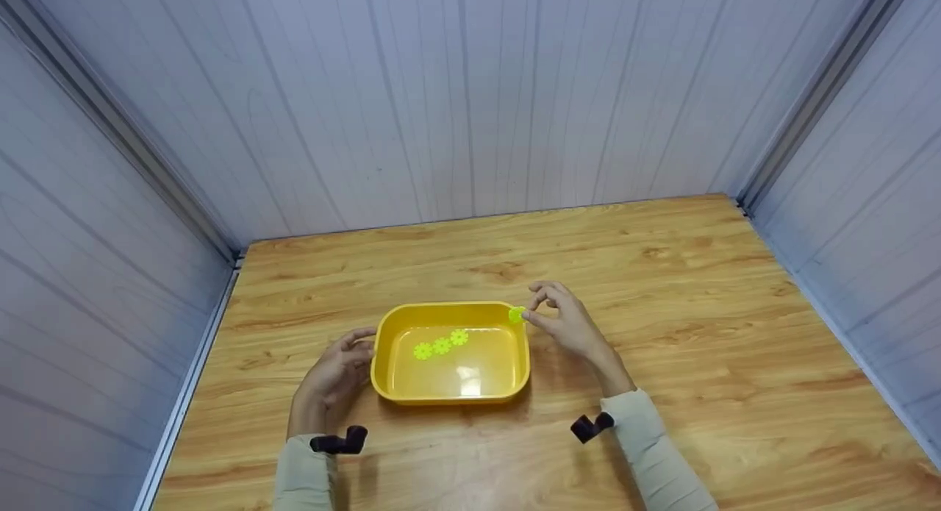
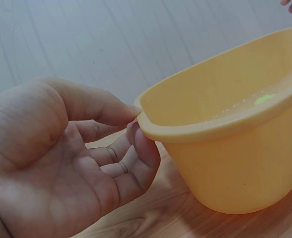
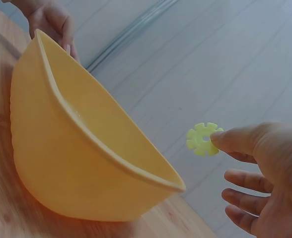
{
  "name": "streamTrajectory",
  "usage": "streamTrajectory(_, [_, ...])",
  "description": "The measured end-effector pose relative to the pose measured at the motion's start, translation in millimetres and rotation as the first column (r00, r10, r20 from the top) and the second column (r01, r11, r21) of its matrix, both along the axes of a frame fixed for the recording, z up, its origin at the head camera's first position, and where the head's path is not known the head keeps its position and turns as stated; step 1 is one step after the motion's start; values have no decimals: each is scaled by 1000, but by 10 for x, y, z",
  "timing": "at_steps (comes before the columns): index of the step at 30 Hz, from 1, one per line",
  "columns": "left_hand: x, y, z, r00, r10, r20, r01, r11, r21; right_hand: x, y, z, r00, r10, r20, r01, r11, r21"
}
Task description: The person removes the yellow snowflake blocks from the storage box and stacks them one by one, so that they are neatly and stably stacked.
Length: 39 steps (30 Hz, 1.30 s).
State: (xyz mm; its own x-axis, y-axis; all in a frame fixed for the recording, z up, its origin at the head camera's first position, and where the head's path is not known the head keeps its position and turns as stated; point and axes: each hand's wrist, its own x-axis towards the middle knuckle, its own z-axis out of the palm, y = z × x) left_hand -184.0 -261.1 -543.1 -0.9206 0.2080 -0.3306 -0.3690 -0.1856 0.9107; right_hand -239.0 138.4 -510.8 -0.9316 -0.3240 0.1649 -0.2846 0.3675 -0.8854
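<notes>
The desk (image 1: 698, 298) was finished in yellow-brown wood grain with darker streaks. It was enclosed on three sides by pale blue-grey panels: a back wall (image 1: 478, 92) was set behind the desk, a left wall (image 1: 88, 290) to its left and a right wall (image 1: 867, 202) to its right, all marked with thin darker lines. Above its far corners, the walls were joined by grey strips (image 1: 820, 92).

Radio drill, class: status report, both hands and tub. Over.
Left grip: pinching tub rim. Right grip: pinching lime disc, apart from tub. Three more discs inside. Nothing visibly blocking.
</notes>
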Motion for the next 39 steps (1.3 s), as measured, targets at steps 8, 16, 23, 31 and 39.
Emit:
streamTrajectory(8, [2, -6, -9, 1000, 6, 14, -6, 1000, 27, -26, 218, -46, 999, -33, 14, 33, 999, 9])
streamTrajectory(16, [-2, -6, -19, 1000, 13, 22, -14, 1000, 14, -79, 463, -100, 998, -68, -7, 68, 996, 66])
streamTrajectory(23, [2, -9, -17, 1000, 9, 14, -9, 1000, 17, -83, 661, -227, 996, -92, 22, 90, 992, 87])
streamTrajectory(31, [14, 8, 11, 999, 40, 33, -41, 999, 23, -89, 800, -315, 979, -167, 114, 142, 970, 198])
streamTrajectory(39, [14, 42, 43, 997, 60, 54, -60, 998, -10, -113, 866, -361, 974, -190, 124, 148, 946, 290])
